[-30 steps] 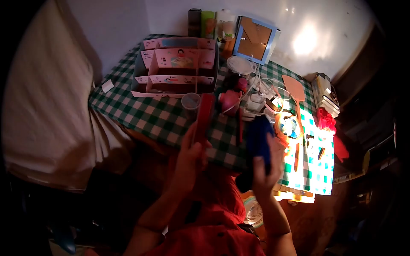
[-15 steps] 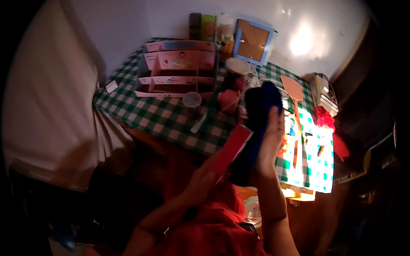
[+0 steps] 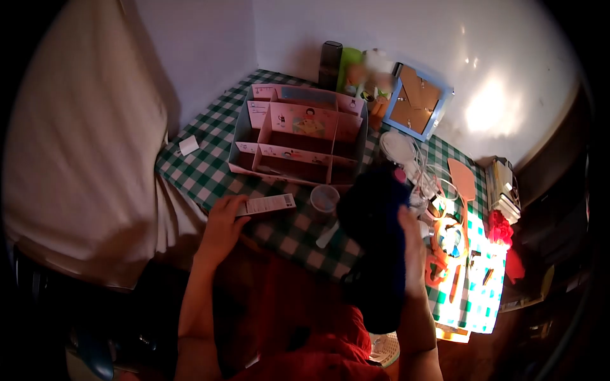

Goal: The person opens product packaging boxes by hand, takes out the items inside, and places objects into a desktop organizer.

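Observation:
At the front left edge of the table, my left hand [image 3: 223,223] grips the end of a narrow cardboard box [image 3: 270,204] between thumb and fingers. The box shows a white printed side with a barcode and lies flat at the checked cloth. My right hand [image 3: 414,251] is wrapped around the side of a dark blue, soft-looking cloth item [image 3: 379,238], which hangs past the table's front edge; its exact kind is unclear in the shadow. Between the two stands a small clear plastic cup [image 3: 324,199], apart from both hands.
A pink compartment organizer [image 3: 298,151] stands behind the box. Bottles [image 3: 330,63] and a blue picture frame [image 3: 417,103] lean near the wall. White cables [image 3: 429,174], an orange spatula-shaped tool [image 3: 462,181] and red flowers [image 3: 500,228] are on the right.
My left hand has moved left and carried the box from beside the blue cloth item to the table's front left edge. The cloth item has shifted lower in view with my right hand.

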{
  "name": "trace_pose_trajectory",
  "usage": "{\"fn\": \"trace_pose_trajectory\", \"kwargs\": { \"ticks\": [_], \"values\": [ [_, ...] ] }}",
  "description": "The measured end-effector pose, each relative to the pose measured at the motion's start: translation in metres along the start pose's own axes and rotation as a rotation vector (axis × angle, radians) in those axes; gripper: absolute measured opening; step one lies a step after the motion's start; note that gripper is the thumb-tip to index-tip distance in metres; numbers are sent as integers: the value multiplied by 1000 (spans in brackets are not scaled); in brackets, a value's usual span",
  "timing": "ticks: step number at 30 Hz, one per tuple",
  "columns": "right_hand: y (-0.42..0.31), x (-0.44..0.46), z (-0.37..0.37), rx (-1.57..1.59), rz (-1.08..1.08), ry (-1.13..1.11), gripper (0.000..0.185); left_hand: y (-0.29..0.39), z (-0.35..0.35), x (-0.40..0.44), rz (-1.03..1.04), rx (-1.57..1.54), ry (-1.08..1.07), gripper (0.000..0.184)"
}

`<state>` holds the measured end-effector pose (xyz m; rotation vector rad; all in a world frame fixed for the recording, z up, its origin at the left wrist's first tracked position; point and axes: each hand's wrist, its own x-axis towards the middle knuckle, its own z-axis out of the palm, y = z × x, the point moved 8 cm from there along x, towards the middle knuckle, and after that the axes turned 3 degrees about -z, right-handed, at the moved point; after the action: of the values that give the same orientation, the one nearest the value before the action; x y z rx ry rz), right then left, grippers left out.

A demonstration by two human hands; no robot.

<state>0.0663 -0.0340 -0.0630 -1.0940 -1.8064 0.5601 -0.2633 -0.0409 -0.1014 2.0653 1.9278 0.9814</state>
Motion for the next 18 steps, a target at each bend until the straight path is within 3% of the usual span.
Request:
{"fn": "trace_pose_trajectory", "kwargs": {
  "ticks": [2, 3, 4, 7, 12, 13, 14, 16, 18],
  "values": [
    [-35, 13, 4, 144, -1, -2, 34, -5, 7, 10, 62, 66, 32, 44],
    [-29, 20, 11, 334, 232, -38, 34, 0, 7, 13, 123, 136, 63, 49],
    [-25, 23, 15, 354, 270, -40, 36, 0, 8, 17, 110, 139, 61, 49],
    [-14, 33, -1, 118, 82, 112, 45, 5, -8, 31, 110, 152, 132, 48],
    [-15, 65, -6, 188, 231, 240, 48, -17, -33, 77, -17, -117, 261, 21],
    [-17, 69, -5, 232, 255, 251, 48, -10, -31, 88, 15, -99, 237, 15],
    [-23, 74, 2, 599, 330, 308, 49, -10, -26, 100, 6, -99, 230, 15],
    [-17, 76, 13, 967, 412, 364, 50, 12, 3, 118, 265, -74, -10, 18],
    [-7, 76, 8, 810, 393, 333, 52, 19, 23, 130, 305, -12, -88, 15]
  ]
}}
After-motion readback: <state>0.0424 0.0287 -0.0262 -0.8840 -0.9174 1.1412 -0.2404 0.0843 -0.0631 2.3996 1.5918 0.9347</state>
